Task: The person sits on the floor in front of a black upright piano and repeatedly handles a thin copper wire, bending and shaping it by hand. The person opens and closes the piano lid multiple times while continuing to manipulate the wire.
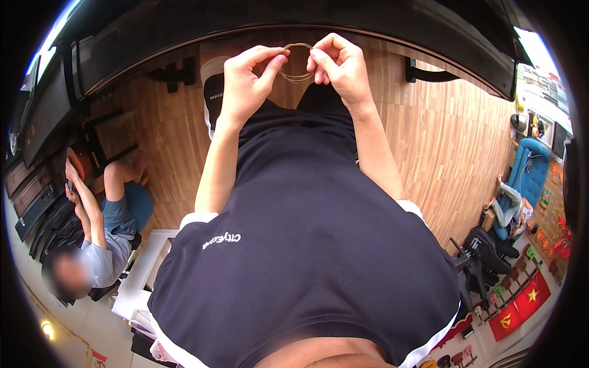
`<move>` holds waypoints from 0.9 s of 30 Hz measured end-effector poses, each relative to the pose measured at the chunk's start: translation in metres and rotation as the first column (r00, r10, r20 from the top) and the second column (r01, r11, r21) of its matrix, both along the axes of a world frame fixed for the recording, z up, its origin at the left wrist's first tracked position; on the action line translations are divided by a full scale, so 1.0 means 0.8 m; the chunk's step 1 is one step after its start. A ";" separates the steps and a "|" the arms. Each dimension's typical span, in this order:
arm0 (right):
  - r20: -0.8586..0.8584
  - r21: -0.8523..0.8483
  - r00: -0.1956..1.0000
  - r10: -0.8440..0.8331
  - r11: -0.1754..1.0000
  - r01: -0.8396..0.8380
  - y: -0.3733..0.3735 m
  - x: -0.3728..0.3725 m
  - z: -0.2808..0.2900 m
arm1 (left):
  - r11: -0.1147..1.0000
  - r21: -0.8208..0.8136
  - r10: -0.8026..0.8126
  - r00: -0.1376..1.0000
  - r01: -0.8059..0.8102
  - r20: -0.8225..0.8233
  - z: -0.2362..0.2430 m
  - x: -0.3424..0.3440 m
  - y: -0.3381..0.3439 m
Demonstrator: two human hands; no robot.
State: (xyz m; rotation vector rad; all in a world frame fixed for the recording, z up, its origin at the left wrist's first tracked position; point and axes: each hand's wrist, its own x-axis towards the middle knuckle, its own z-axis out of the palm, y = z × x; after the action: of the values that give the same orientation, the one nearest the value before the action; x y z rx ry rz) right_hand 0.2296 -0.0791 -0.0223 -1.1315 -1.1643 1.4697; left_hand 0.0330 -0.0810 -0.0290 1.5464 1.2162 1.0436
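Observation:
A thin coil of golden wire (299, 44), looped into a ring like an instrument string, is held up in front of me at the top middle. My left hand (248, 83) pinches its left side between thumb and fingertips. On the opposite side, the thumb and fingers of my right hand (345, 69) close on the ring. Several fine strands show along the lower arc between the two hands. Both forearms reach forward over my dark shirt, and the coil hangs clear of the black furniture beyond it.
A long glossy black piece of furniture (257, 27), piano-like, spans the far side above a wooden floor (442, 132). To the left, a person (110, 245) sits with a round brown object. Another person (512, 211) is on a blue sofa (532, 168) at right, near hanging small guitars.

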 end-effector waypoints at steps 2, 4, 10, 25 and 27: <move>0.003 -0.001 1.000 0.002 1.000 -0.002 -0.001 0.000 -0.001 | 0.995 -0.103 -0.007 0.995 0.018 0.104 0.003 -0.001 -0.003; 0.000 -0.003 0.999 0.035 0.999 -0.035 -0.001 0.000 -0.004 | 0.981 -0.195 0.064 0.978 -0.025 0.198 0.003 -0.002 -0.005; -0.042 -0.076 0.976 0.214 0.973 -0.217 -0.009 0.007 -0.005 | 0.971 -0.217 0.168 0.935 -0.102 0.311 -0.004 0.002 -0.010; -0.085 -0.088 0.967 0.242 0.965 -0.249 -0.009 0.013 -0.017 | 0.965 -0.208 0.219 0.931 -0.161 0.293 -0.005 -0.006 -0.002; -0.013 -0.082 0.962 0.274 0.958 -0.274 -0.006 0.013 -0.019 | 0.974 -0.150 0.198 0.962 -0.170 0.190 -0.010 -0.007 0.001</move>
State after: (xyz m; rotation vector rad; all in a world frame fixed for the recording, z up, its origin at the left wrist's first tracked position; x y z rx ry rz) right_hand 0.2401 -0.0837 -0.0375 -1.0547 -1.3098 1.7434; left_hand 0.0271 -0.0801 -0.0370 1.2101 1.2759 1.1857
